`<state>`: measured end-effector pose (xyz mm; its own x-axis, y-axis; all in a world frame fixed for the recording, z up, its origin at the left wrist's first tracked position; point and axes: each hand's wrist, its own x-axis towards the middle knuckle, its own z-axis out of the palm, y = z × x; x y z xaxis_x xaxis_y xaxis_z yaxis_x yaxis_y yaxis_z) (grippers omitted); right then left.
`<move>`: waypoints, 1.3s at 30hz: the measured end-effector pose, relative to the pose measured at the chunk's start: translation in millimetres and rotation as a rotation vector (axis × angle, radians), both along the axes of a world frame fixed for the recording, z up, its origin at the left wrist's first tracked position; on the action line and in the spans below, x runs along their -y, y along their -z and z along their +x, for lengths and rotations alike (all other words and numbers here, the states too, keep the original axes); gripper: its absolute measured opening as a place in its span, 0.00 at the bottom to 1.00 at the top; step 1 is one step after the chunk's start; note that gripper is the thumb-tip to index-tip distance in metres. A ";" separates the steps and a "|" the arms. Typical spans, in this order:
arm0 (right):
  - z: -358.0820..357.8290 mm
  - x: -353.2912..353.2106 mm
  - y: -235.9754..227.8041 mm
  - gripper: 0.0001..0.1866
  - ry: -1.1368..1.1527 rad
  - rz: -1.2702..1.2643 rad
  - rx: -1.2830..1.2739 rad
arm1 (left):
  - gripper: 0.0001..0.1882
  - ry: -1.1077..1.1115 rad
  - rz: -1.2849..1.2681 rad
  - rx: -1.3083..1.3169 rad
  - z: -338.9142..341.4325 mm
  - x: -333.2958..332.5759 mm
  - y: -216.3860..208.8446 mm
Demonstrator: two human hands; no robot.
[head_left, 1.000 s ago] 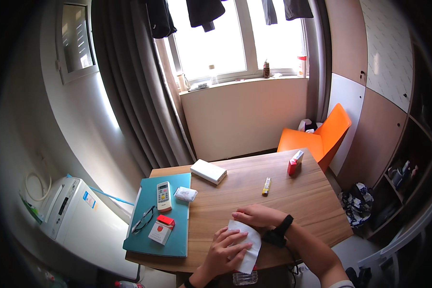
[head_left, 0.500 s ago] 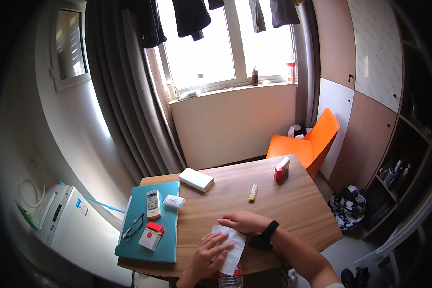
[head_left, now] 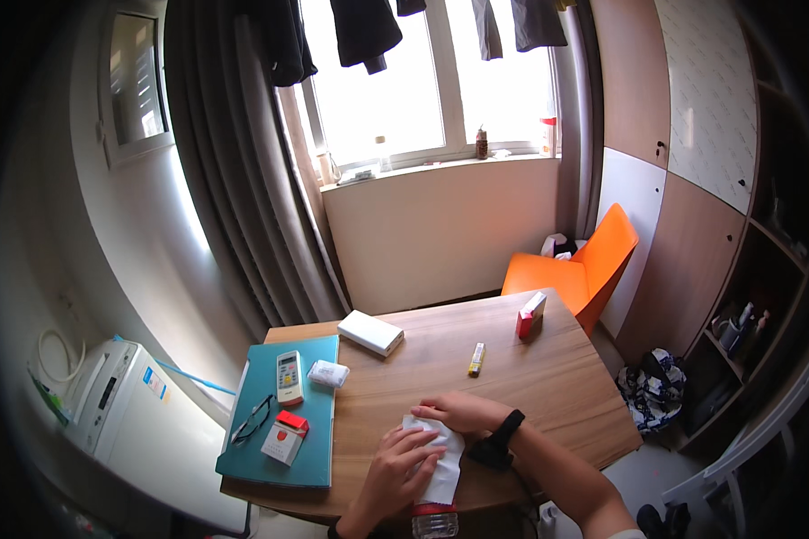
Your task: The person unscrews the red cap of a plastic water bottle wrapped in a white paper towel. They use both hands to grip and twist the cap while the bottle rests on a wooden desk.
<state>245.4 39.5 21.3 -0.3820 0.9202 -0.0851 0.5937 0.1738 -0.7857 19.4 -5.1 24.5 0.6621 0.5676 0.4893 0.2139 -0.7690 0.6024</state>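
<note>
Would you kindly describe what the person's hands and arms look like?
The left hand and right hand are ungloved. A black wristband circles the right wrist; a dark band partly shows at the left. A pale sleeve shows on the right arm.

No legible text anywhere.

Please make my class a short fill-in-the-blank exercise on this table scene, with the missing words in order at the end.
1. The person's left hand lies over a sheet of paper whose colour is ____.
2. The chair beyond the wooden table is coloured ____.
3. On the teal folder, the eyeglasses lie to the ____ of the cigarette pack.

Missing words: white; orange; left.
</note>
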 end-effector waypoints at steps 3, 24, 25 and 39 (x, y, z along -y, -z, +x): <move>-1.6 -2.9 -0.1 0.30 -0.001 -0.025 0.009 | 0.11 -0.015 0.014 -0.022 3.5 -5.7 -3.6; 15.5 5.3 -6.2 0.17 -0.121 0.166 -0.199 | 0.12 0.113 -0.299 0.229 40.2 -3.1 -95.3; 17.6 5.8 -8.0 0.17 -0.107 0.128 -0.203 | 0.12 0.125 -0.296 0.252 41.2 -6.3 -95.4; -30.8 -15.0 -0.5 0.26 -0.050 -0.018 -0.016 | 0.08 0.340 -0.418 0.669 127.1 65.9 -150.5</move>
<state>214.6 54.5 21.8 -0.4288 0.8984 -0.0951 0.5721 0.1886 -0.7982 146.5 -71.1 175.0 0.4758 0.6113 0.6324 -0.4894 -0.4134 0.7679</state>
